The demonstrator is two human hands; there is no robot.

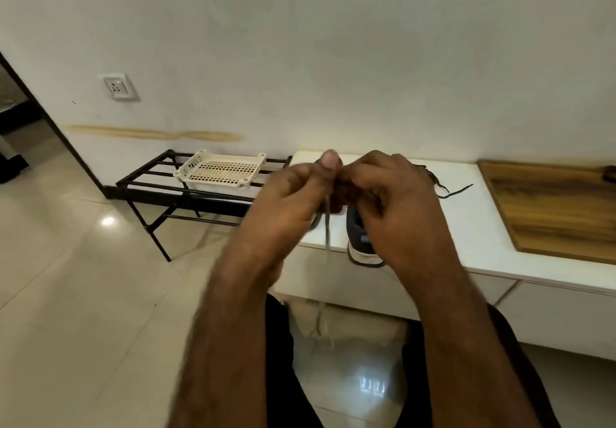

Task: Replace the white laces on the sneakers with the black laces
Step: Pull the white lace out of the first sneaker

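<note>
Nearest: both forearms reach forward over dark-clad knees; tiled floor [83, 294] below, glossy.
Left hand [293, 200] raised, fingers curled, thumb tip up; it pinches a pale lace [327, 227] that hangs straight down past the table edge and blurs out lower down; whether this is the white lace's full length can't be told.
Right hand [396, 200] just beside the left, touching or nearly so, fingers curled inward at the same spot; what exactly it grips is hidden behind the knuckles.
Sneaker [361, 244] sits on the white table [466, 227] right under the right hand; dark upper, white sole, heel end at the table's near edge; front part hidden by the hands.
Black laces [443, 187] lie loose on the table beyond the right hand, apart from the sneaker.
Wooden board [550, 207] on the table's right side.
Further left: black metal rack [173, 187] against the wall, carrying a cream perforated tray [220, 170].
Wall socket [118, 86] above the rack.
</note>
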